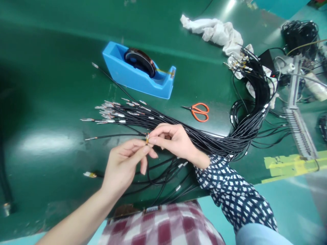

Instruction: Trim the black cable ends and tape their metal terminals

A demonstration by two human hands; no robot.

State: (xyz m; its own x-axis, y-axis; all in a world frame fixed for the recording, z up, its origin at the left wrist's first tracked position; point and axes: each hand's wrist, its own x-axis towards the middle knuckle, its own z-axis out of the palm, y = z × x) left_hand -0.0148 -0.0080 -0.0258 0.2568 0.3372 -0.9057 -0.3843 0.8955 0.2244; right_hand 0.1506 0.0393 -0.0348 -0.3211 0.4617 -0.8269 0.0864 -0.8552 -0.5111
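Note:
My left hand (125, 163) and my right hand (172, 139) meet over the green table (51, 85). Together their fingertips pinch a small amber piece of tape (147, 137) around one thin black cable (114, 135) that stretches left to a metal tip. Behind the hands lies a fanned bundle of black cables (158, 117) with silver terminal ends pointing left. More cables (163, 177) droop over the table's near edge under my hands. One taped cable end (89, 174) lies to the left of my left wrist.
A blue tape dispenser (139, 73) with an amber roll stands behind the bundle. Orange-handled scissors (199, 111) lie to its right. A white rag (217, 32), coiled black cables (258, 88) and a metal rack (297, 115) fill the right side. Yellow tape (288, 163) marks the table edge.

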